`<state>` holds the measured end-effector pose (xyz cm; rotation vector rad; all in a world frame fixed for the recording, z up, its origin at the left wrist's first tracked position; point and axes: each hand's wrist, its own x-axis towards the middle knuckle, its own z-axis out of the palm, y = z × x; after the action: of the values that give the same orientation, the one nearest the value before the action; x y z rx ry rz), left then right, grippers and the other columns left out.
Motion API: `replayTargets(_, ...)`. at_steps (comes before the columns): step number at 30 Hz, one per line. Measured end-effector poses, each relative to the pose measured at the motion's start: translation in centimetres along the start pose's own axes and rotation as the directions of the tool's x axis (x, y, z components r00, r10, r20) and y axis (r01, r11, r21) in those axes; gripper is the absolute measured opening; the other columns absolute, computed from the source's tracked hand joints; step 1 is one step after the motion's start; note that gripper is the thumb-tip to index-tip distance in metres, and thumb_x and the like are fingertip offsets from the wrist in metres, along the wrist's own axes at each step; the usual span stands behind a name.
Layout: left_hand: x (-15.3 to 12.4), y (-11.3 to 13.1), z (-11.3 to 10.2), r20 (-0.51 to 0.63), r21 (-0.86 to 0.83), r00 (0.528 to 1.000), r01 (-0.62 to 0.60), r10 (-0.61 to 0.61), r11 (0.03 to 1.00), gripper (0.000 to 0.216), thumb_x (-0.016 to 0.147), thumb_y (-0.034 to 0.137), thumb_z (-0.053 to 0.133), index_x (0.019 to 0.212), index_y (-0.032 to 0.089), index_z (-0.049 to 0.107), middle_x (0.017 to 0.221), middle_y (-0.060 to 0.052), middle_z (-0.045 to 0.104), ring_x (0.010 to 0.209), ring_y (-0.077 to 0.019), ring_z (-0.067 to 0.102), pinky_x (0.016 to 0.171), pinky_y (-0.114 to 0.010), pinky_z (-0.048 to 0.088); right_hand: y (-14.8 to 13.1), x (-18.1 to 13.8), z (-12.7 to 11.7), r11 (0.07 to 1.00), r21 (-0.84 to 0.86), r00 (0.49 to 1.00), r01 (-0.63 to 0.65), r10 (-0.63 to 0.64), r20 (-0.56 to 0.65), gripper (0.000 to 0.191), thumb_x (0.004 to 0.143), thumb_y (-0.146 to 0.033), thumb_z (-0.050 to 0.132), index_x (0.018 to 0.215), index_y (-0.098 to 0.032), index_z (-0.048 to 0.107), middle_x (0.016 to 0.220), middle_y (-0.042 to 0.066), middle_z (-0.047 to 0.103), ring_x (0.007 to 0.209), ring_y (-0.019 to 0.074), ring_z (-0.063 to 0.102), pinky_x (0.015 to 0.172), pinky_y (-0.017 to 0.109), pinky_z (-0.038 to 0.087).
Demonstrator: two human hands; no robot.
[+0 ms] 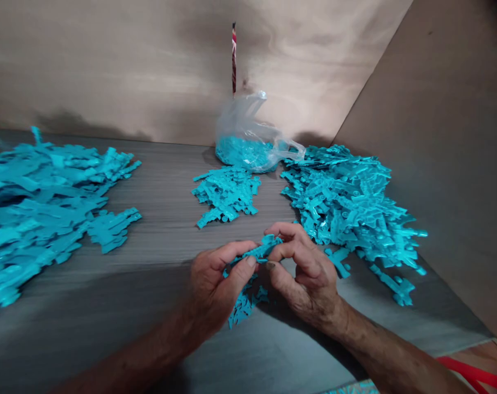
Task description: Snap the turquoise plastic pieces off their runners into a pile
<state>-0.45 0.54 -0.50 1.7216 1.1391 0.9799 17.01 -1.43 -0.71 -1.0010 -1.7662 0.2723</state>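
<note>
In front of me my left hand [223, 282] pinches a flat, irregular turquoise plastic piece [261, 249] between thumb and forefinger. On its other side, my right hand [303, 271] has its fingers and thumb closed on the right end of the same piece. The fingers cover part of its outline. Below the hands lies a small heap of turquoise scraps [242, 309], partly hidden by my left hand. Just beyond the hands is a small pile of similar turquoise pieces [227, 194].
A large pile of turquoise pieces [39, 202] spreads over the left of the grey table [162, 180]. Another big pile [342, 197] lies at right. A clear plastic bag [248, 131] of turquoise bits stands at the back, by the wooden wall [129, 65].
</note>
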Motion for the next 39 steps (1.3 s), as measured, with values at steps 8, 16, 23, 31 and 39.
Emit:
replayTargets(8,-0.14,0.14,-0.05,-0.004,0.087,0.999,-0.050,0.051,0.995,0.022,0.086,0.025,0.058,0.100,0.025,0.076,0.083,0.003,0.078,0.070,-0.0148,0.071,0.067,-0.022,0.054,-0.07,0.17,-0.08,0.998,0.044,0.998,-0.054,0.053,0.017,0.013,0.083,-0.010,0.057,0.081,-0.023,0.058,0.078,0.001,0.067,0.087,0.0189,0.068,0.074,0.030,0.053)
replayTargets(16,0.07,0.52,-0.06,-0.007,0.148,0.996,-0.092,0.094,0.985,0.021,0.085,0.021,0.058,0.096,0.025,0.076,0.077,0.005,0.077,0.067,-0.0123,0.069,0.064,-0.020,0.051,-0.20,0.19,-0.08,0.990,0.101,0.995,-0.096,0.096,0.008,0.014,0.081,-0.008,0.058,0.079,-0.022,0.058,0.074,0.000,0.066,0.079,0.0160,0.067,0.070,0.026,0.052)
replayTargets(23,0.10,0.54,-0.04,-0.023,0.179,0.994,-0.101,0.107,0.979,0.022,0.085,0.023,0.057,0.096,0.025,0.076,0.078,0.004,0.078,0.066,-0.0138,0.070,0.063,-0.021,0.052,-0.25,0.22,-0.05,0.992,0.076,0.995,-0.103,0.103,0.009,0.012,0.083,-0.012,0.057,0.077,-0.022,0.058,0.082,0.003,0.068,0.083,0.0180,0.067,0.072,0.029,0.053)
replayTargets(31,0.22,1.01,-0.04,-0.001,0.191,0.988,-0.151,0.154,0.970,0.021,0.082,0.018,0.057,0.093,0.021,0.075,0.074,0.004,0.077,0.061,-0.0123,0.067,0.064,-0.020,0.053,-0.29,0.14,0.17,0.992,0.077,0.995,-0.099,0.100,0.000,0.013,0.083,-0.010,0.056,0.078,-0.022,0.057,0.077,0.001,0.064,0.080,0.0162,0.064,0.072,0.028,0.051)
replayTargets(39,0.11,0.52,-0.01,-0.030,0.176,0.975,-0.212,0.220,0.961,0.016,0.078,0.017,0.064,0.090,0.018,0.074,0.077,0.000,0.078,0.065,-0.0130,0.070,0.066,-0.020,0.054,-0.36,0.08,0.23,0.988,0.097,0.993,-0.117,0.118,-0.008,0.013,0.083,-0.011,0.056,0.076,-0.022,0.057,0.073,-0.001,0.063,0.075,0.0155,0.064,0.069,0.028,0.051)
